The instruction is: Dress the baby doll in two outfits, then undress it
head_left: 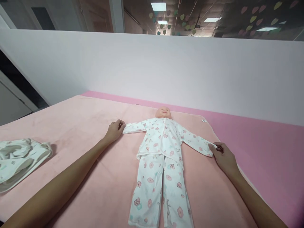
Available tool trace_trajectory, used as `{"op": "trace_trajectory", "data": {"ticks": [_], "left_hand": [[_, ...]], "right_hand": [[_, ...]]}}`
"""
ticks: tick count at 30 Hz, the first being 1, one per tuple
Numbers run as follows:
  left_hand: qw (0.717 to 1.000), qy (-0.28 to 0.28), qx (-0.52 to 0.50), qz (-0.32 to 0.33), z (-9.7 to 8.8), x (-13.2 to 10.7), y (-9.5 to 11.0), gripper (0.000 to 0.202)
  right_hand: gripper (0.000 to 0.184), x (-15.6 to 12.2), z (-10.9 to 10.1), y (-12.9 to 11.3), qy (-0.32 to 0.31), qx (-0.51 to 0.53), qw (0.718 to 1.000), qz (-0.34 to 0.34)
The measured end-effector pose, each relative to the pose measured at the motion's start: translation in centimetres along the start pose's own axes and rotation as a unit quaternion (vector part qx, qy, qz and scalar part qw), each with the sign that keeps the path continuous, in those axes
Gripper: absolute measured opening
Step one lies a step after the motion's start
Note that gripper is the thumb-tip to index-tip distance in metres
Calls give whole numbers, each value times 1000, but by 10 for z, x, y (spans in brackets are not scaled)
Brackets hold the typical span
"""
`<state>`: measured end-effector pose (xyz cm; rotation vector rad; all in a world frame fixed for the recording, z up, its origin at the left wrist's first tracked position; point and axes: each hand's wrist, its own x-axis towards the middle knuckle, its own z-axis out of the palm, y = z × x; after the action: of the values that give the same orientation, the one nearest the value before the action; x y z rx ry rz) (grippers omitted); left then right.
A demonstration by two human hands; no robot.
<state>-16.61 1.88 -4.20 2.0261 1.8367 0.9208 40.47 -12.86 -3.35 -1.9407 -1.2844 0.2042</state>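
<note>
A baby doll (pixel 163 112) lies on its back, dressed in a white long-sleeved top (pixel 163 136) with a small pink print and matching trousers (pixel 152 190). Both sleeves are stretched out to the sides. At the left, my left hand (pixel 116 129) pinches the cuff of one sleeve (pixel 135 127). My right hand (pixel 222 156) grips the end of the other sleeve (pixel 197 142) between thumb and fingers. The doll's hands do not show, and its feet are out of sight too.
A pink blanket (pixel 99 186) with a small white tag (pixel 204 120) lies under the doll, over a brighter pink surface (pixel 268 148). Folded printed cloth (pixel 23 158) rests at the left edge. A white wall (pixel 166 69) with windows above stands behind.
</note>
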Motion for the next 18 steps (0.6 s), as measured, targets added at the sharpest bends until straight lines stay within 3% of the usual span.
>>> {"op": "trace_trajectory", "data": {"ticks": [2,5,8,11,12,14,16,18], "left_hand": [[1000,18,8,10,0,-2,-1,33],[998,47,34,-12,-2,-4,0,32],[996,67,51,-36,-8,-8,12,34],[994,108,29,1,-21,-29,37,33],[993,114,10,31,-26,-41,48,32],[990,74,-45,110,-32,-71,69,31],[978,-32,-72,195,-32,-103,87,27],[963,-91,-51,250,-26,-128,98,24]], "right_hand": [[46,-1,0,3,21,34,999,34],[43,0,0,4,20,32,999,18],[34,-4,-3,-5,71,-16,995,-64],[31,-25,-9,-28,132,-43,978,-158],[31,-37,-11,-39,123,-33,976,-177],[26,-65,-14,-62,55,0,977,-204],[20,-95,-14,-85,-61,21,968,-244],[14,-119,-11,-104,-156,20,943,-293]]}}
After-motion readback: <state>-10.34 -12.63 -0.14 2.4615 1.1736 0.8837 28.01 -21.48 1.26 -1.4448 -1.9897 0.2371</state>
